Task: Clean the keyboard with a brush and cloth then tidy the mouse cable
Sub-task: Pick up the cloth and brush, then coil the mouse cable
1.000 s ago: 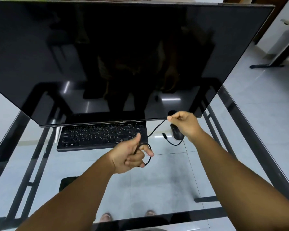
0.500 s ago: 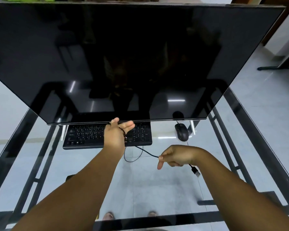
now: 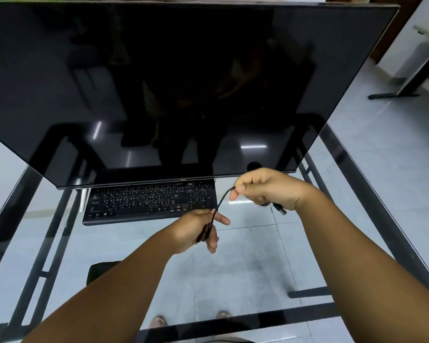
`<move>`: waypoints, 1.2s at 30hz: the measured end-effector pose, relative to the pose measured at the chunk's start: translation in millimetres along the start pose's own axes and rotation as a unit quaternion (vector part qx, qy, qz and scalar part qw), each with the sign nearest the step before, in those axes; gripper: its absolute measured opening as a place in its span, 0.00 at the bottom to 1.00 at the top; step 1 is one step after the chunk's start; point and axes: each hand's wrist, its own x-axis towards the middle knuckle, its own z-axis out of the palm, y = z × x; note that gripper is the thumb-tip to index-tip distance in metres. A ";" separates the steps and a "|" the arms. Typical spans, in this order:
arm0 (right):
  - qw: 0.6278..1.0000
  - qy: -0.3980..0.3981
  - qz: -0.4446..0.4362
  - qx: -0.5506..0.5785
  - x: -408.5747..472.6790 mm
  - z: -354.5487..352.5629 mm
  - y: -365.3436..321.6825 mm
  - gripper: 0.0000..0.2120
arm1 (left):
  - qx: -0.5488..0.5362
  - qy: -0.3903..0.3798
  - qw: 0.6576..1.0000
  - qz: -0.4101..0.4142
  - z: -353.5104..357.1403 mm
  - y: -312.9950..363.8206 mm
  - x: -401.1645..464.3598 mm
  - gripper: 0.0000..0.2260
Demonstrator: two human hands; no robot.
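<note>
left hand [image 3: 196, 231] grips coiled mouse cable [image 3: 222, 198] | right hand [image 3: 265, 188] pinches it

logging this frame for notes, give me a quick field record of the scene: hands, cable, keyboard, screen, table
left hand: holds gathered loops of the black mouse cable
right hand: pinches the cable, raised right of the left hand
cable: runs in an arc between both hands
usb plug: hangs below the right hand
keyboard: black, flat on the table, partly under the screen's edge
monitor: large, dark, off
glass table: clear top, black frame
mouse: hidden
</note>
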 end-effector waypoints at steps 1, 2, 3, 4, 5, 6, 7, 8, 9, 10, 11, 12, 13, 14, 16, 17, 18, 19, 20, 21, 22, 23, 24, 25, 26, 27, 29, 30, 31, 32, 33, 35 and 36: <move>0.999 0.032 -0.001 0.020 2.6 0.8 2.3 0.10 | -0.012 -0.017 1.000 0.003 2.9 2.5 -1.4 0.21; 0.997 0.064 -0.001 0.041 5.6 1.8 4.9 0.10 | -0.026 -0.031 0.999 0.007 5.2 4.9 -2.5 0.21; 0.994 0.092 -0.001 0.057 8.5 2.7 8.6 0.09 | -0.040 -0.041 0.998 0.011 5.7 6.5 -3.5 0.21; 0.991 0.117 -0.001 0.068 11.2 3.6 12.2 0.09 | -0.053 -0.050 0.997 0.014 5.8 8.6 -4.6 0.21; 0.988 0.140 -0.001 0.072 14.1 4.0 16.8 0.09 | -0.066 -0.057 0.996 0.013 4.8 10.2 -5.5 0.21; 0.984 0.160 0.003 0.075 16.3 4.6 20.4 0.09 | -0.079 -0.063 0.995 0.009 4.1 12.0 -6.6 0.22; 0.980 0.181 0.007 0.075 18.7 5.0 24.6 0.09 | -0.093 -0.069 0.993 0.003 3.3 14.2 -7.8 0.25; 0.976 0.202 0.012 0.078 20.7 5.8 28.3 0.10 | -0.107 -0.075 0.991 -0.002 2.7 16.2 -9.0 0.27; 0.971 0.222 0.018 0.080 22.4 6.6 31.4 0.10 | -0.125 -0.080 0.989 -0.002 2.3 18.2 -10.0 0.29; 0.967 0.241 0.022 0.082 24.1 7.7 35.7 0.09 | -0.150 -0.082 0.985 0.002 2.3 20.0 -10.9 0.28; 0.964 0.252 0.023 0.077 25.3 8.9 39.5 0.08 | -0.182 -0.080 0.980 0.008 2.2 21.6 -11.7 0.26; 0.964 0.256 0.024 0.065 26.9 10.2 44.3 0.07 | -0.217 -0.075 0.973 0.015 2.2 22.9 -12.4 0.23; 0.967 0.250 0.030 0.047 27.3 11.5 48.8 0.06 | -0.252 -0.068 0.965 0.020 2.1 23.9 -12.8 0.20; 0.970 0.236 0.042 0.027 27.9 13.2 53.5 0.05 | -0.286 -0.065 0.956 0.023 1.7 24.8 -13.3 0.18; 0.979 0.192 0.064 -0.007 28.2 17.5 61.9 0.04 | -0.346 -0.070 0.935 0.024 -0.5 26.6 -14.4 0.18; 0.982 0.173 0.070 -0.025 28.1 20.5 64.7 0.05 | -0.369 -0.075 0.926 0.026 -1.7 27.4 -14.5 0.19; 0.984 0.161 0.071 -0.037 27.9 23.3 66.1 0.04 | -0.389 -0.081 0.917 0.028 -2.7 28.2 -14.5 0.19; 0.984 0.157 0.069 -0.043 27.7 25.9 66.1 0.05 | -0.405 -0.087 0.910 0.031 -3.4 29.1 -14.6 0.19; 0.984 0.158 0.068 -0.041 28.1 27.6 66.2 0.05 | -0.419 -0.092 0.903 0.033 -3.5 30.0 -14.5 0.19; 0.985 0.158 0.066 -0.027 28.0 29.1 64.9 0.05 | -0.430 -0.093 0.898 0.034 -3.7 30.1 -13.7 0.19; 0.986 0.153 0.067 -0.002 28.0 30.3 63.5 0.06 | -0.438 -0.093 0.893 0.035 -3.9 29.9 -12.8 0.19; 0.987 0.145 0.066 0.034 27.3 31.5 60.8 0.05 | -0.445 -0.093 0.890 0.034 -4.0 29.6 -11.8 0.19; 0.985 0.139 0.064 0.076 26.9 32.2 58.3 0.05 | -0.450 -0.093 0.887 0.034 -4.1 29.4 -11.0 0.18; 0.982 0.133 0.061 0.123 26.1 32.3 55.7 0.06 | -0.453 -0.092 0.886 0.032 -4.1 29.4 -10.3 0.18; 0.976 0.126 0.059 0.165 25.3 31.7 54.0 0.06 | -0.453 -0.088 0.887 0.031 -3.8 29.4 -9.7 0.18; 0.972 0.115 0.058 0.199 24.3 30.9 52.6 0.07 | -0.452 -0.085 0.888 0.030 -3.6 29.6 -9.2 0.18; 0.968 0.085 0.056 0.231 22.2 29.3 51.0 0.07 | -0.452 -0.086 0.888 0.029 -3.0 30.0 -9.0 0.18; 0.968 0.069 0.057 0.236 21.3 28.9 50.9 0.08 | -0.452 -0.091 0.887 0.030 -2.5 30.3 -8.9 0.18; 0.968 0.053 0.058 0.239 20.7 28.7 50.8 0.09 | -0.452 -0.098 0.886 0.032 -2.2 30.5 -8.8 0.18; 0.968 0.036 0.059 0.243 19.8 28.7 51.0 0.10 | -0.451 -0.106 0.886 0.032 -1.5 30.8 -8.6 0.18; 0.967 0.018 0.059 0.246 19.5 29.3 50.7 0.11 | -0.449 -0.111 0.886 0.032 -0.8 31.0 -8.4 0.18; 0.967 -0.013 0.058 0.249 19.1 30.6 50.0 0.12 | -0.444 -0.116 0.888 0.032 1.0 31.5 -7.7 0.19; 0.966 -0.021 0.059 0.250 19.0 31.3 49.5 0.12 | -0.441 -0.117 0.889 0.032 1.9 31.7 -7.6 0.19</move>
